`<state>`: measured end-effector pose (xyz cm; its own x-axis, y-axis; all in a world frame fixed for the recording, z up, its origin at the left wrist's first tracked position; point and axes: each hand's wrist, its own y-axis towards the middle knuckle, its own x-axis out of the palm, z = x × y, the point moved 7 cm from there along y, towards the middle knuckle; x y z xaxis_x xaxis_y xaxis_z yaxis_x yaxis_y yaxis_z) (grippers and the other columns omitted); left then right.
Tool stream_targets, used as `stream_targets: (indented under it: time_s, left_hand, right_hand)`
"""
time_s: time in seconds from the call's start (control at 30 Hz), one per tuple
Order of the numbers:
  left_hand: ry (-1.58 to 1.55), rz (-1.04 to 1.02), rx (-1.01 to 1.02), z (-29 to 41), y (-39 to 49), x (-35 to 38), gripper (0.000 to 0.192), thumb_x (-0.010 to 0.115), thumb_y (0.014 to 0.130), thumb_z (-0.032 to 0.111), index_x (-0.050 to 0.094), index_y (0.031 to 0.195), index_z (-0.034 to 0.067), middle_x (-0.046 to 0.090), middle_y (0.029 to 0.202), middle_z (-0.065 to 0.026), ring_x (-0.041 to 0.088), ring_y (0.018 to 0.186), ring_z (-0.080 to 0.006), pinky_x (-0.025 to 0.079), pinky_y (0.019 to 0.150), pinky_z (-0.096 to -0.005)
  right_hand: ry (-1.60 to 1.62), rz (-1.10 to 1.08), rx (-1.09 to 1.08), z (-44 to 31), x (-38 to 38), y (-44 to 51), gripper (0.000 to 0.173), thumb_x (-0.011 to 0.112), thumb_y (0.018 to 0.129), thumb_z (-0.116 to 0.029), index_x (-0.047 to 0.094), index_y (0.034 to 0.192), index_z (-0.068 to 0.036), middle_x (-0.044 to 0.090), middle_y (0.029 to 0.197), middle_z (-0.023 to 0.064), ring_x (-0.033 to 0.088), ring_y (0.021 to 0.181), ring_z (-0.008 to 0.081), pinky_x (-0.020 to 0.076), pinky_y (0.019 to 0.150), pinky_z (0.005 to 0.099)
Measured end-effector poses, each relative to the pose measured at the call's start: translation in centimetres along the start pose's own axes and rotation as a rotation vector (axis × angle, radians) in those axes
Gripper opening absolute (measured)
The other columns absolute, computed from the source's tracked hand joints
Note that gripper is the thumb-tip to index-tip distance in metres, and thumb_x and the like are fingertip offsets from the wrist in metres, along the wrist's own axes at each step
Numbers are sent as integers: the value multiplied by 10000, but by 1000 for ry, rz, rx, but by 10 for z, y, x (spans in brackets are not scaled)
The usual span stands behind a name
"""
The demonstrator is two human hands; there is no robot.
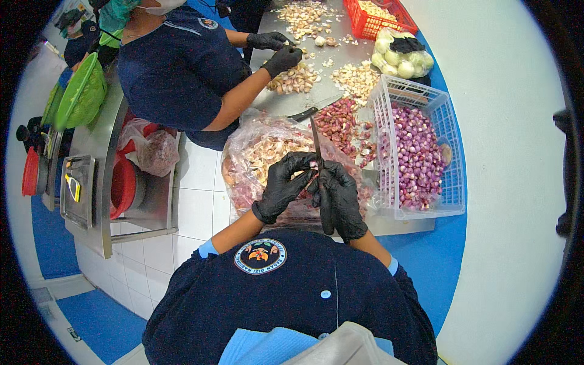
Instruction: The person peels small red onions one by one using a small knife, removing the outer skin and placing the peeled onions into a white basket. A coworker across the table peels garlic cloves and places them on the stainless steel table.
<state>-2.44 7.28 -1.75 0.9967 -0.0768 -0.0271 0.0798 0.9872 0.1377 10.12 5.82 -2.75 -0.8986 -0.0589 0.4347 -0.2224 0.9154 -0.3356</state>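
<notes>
Both of my hands wear black gloves and meet over an open clear plastic bag [232,159] of papery skins. A small shallot [313,165], partly covered by fingers, is pinched in my left hand [287,185]. My right hand [343,196] grips a knife [315,137] by its dark handle, its blade pointing away from me beside the shallot. Beyond the bag lies a heap of unpeeled red shallots [337,121]. To my right, a white plastic crate [385,155] holds many peeled purple shallots [416,155].
A co-worker in black gloves [284,61] handles garlic at the steel table [278,104]. Another knife [305,114] lies near the bag. Peeled garlic [358,77], bagged onions [404,61] and a red basket [362,25] stand farther back. A steel counter [86,148] is at left.
</notes>
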Motion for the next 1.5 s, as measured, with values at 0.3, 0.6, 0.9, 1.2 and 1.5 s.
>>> stream_targets:
  time_s: [0.3,0.6,0.9,1.2,1.5]
  left_hand:
    - [-357,-16,-242,-15,-1,-19,232,641,822,69,611,1040,-3,651,971,-69,606,883,-132,483,829,-266]
    - [-392,-96,-152,-8,2,-27,237,662,810,45,596,1032,-4,648,959,-62,602,884,-115,490,810,-257]
    - [-295,-124,-177,-1,-2,-25,162,655,801,35,635,958,0,663,911,-68,618,838,-138,496,802,-273]
    - [-527,-111,-226,-14,-7,-22,164,656,808,62,632,954,-8,661,878,-64,611,792,-118,494,746,-258]
    - [-504,-123,-227,-11,-5,-24,137,648,811,65,635,931,-1,658,868,-61,608,782,-123,493,741,-254]
  right_hand:
    - [54,-65,-13,-2,12,-8,324,488,921,-185,483,1215,-50,606,705,88,526,495,132,440,448,238]
    - [-213,-137,-175,-10,30,-25,485,509,913,-133,367,1375,-96,607,812,22,518,585,62,424,478,203]
    - [-278,-103,-195,-1,29,-28,428,529,905,-130,437,1322,-94,596,827,29,519,587,63,427,478,200]
    - [-300,-51,-226,1,34,-30,413,494,923,-109,419,1328,-88,576,799,31,533,613,69,425,471,198]
    - [-122,-49,-193,0,42,-45,453,481,925,-123,390,1368,-116,589,878,12,522,644,53,425,501,190]
